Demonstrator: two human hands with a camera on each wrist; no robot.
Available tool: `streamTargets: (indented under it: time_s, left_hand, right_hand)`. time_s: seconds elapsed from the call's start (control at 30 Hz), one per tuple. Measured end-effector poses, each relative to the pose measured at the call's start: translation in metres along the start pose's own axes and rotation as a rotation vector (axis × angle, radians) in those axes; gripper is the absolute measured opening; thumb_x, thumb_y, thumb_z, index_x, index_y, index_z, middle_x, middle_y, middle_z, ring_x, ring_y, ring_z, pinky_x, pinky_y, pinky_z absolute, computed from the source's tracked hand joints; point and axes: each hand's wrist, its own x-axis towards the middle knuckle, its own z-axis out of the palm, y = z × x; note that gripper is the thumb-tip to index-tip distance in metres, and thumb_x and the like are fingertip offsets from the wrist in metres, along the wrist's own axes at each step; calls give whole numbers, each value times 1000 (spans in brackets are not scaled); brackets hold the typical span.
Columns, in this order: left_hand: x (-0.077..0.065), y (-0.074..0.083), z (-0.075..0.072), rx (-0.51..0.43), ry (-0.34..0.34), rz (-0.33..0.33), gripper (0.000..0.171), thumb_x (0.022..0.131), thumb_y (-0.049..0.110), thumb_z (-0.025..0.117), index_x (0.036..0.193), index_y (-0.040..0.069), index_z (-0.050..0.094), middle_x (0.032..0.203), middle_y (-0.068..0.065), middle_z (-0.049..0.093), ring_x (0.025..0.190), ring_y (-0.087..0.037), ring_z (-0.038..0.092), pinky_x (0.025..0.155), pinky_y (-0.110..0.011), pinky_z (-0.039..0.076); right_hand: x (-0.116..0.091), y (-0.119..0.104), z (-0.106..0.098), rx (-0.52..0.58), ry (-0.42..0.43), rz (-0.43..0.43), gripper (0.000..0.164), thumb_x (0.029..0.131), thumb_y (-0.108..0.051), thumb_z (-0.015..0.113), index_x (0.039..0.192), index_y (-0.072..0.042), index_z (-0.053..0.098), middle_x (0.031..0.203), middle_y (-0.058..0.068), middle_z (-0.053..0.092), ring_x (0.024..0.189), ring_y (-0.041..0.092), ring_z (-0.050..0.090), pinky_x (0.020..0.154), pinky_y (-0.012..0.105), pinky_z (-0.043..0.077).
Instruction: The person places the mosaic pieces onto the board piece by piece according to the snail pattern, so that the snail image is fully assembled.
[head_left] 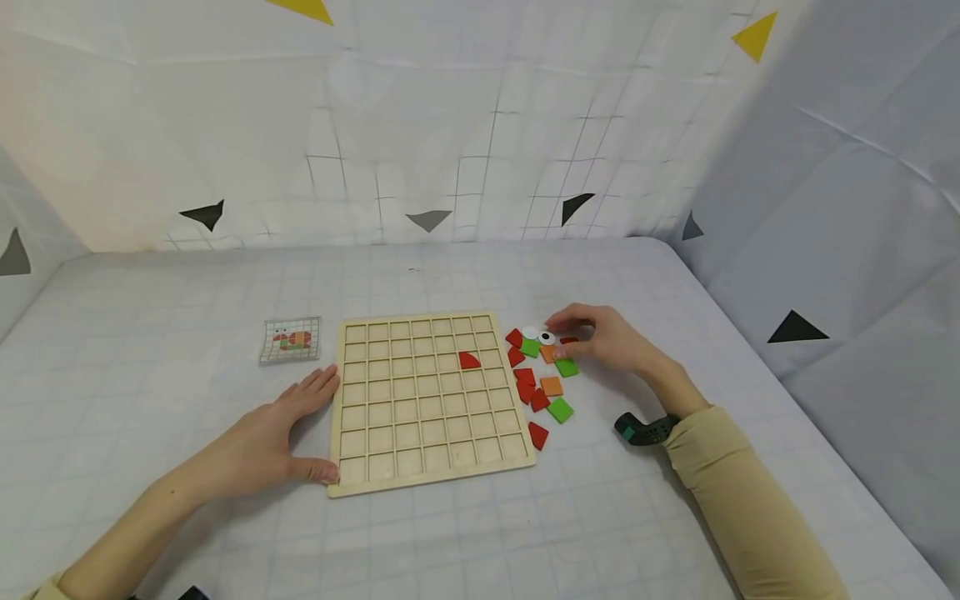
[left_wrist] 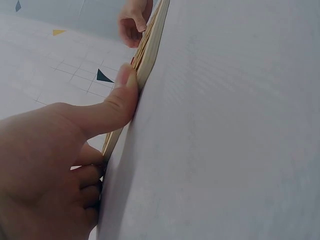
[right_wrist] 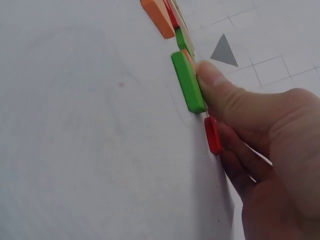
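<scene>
A square wooden grid board (head_left: 431, 478) lies on the table, with a red quarter-round tile (head_left: 469, 360) in one cell. My left hand (head_left: 262, 433) rests at the board's left edge, its thumb by the near corner and its fingertips farther up; the left wrist view shows the thumb against the rim. My right hand (head_left: 611, 337) reaches over the loose tiles, thumb and forefinger apart around a white eye piece (head_left: 547, 337). By its thumb lie an orange tile (head_left: 549, 354) and a green tile (right_wrist: 187, 82). A red piece (right_wrist: 213, 135) sits close to its fingers, partly hidden in the head view.
Several red, green and orange tiles (head_left: 552, 386) lie scattered along the board's right side, with a plain white disc (head_left: 530, 332) at the far end. A small picture card (head_left: 291, 340) with a gridded design lies beyond the left hand. White sheeting (head_left: 420, 125) rises behind the table.
</scene>
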Motion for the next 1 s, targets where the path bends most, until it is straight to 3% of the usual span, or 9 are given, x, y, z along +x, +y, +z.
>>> streamTargets:
  time_s: [0.27, 0.53, 0.87, 1.0]
  left_hand:
    - [1, 0, 0, -6, -5, -5, 123, 64, 71, 76, 158, 8, 28, 167, -7, 19, 147, -52, 20, 115, -69, 23]
    - [1, -1, 0, -12, -7, -1, 123, 64, 71, 77, 158, 8, 28, 167, -8, 19, 148, -50, 19, 116, -68, 22]
    - [1, -2, 0, -15, -6, -6, 123, 64, 70, 77, 158, 8, 28, 167, -7, 19, 147, -52, 20, 115, -69, 22]
    - [1, -2, 0, -18, -5, -4, 122, 64, 71, 77, 158, 9, 28, 167, -7, 19, 147, -52, 20, 115, -69, 22]
  right_hand:
    - [-1, 0, -1, 6, 30, 9, 35, 86, -20, 80, 119, -15, 69, 117, 4, 68, 109, 22, 61, 103, 44, 48]
    - [-2, 3, -2, 36, -6, 6, 34, 82, -19, 84, 114, -15, 71, 110, 4, 71, 105, 21, 61, 106, 45, 45]
    - [-12, -34, -5, 39, -23, 3, 33, 84, -7, 80, 115, -2, 70, 108, 13, 72, 108, 31, 60, 108, 51, 42]
    - [-8, -24, -4, 23, -11, 4, 33, 83, -11, 81, 114, -6, 71, 110, 10, 72, 107, 27, 60, 107, 48, 43]
